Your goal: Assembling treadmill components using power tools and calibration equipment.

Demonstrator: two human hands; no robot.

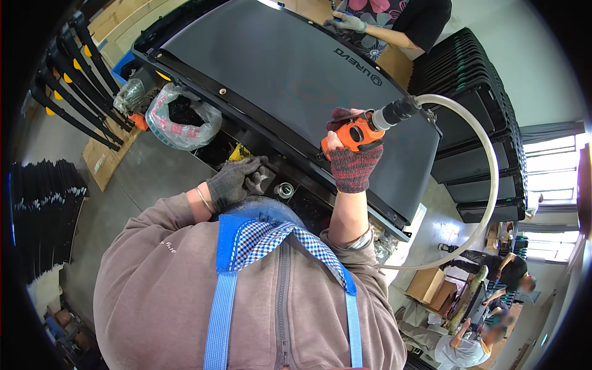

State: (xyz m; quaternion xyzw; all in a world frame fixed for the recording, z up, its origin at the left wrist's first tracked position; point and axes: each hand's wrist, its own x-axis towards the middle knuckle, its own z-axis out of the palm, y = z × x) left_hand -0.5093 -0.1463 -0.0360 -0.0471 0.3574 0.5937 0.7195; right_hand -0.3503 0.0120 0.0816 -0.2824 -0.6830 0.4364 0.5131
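Observation:
My right hand (pixel 353 157), in a dark red and black fingerless glove, is wrapped round an orange and black power driver (pixel 357 134). A pale hose (pixel 490 154) meets the tool's black end and loops down on the right. Beneath the tool lies a long black-framed deck (pixel 271 55) with a smooth dark grey top, like a treadmill. My left hand (pixel 234 182), in a dark grey glove, is at the deck's near side with fingers curled together; what they hold, if anything, is hidden. A small yellow item (pixel 239 152) lies just beyond it, and a round metal piece (pixel 284 190) to its right.
A clear plastic bag (pixel 184 117) with dark contents stands left of my left hand. Black uprights (pixel 80 74) lean at far left. Across the deck is a co-worker's gloved hand (pixel 349 22). Black frames (pixel 468 123) are stacked at right, with other people (pixel 465 345) beyond.

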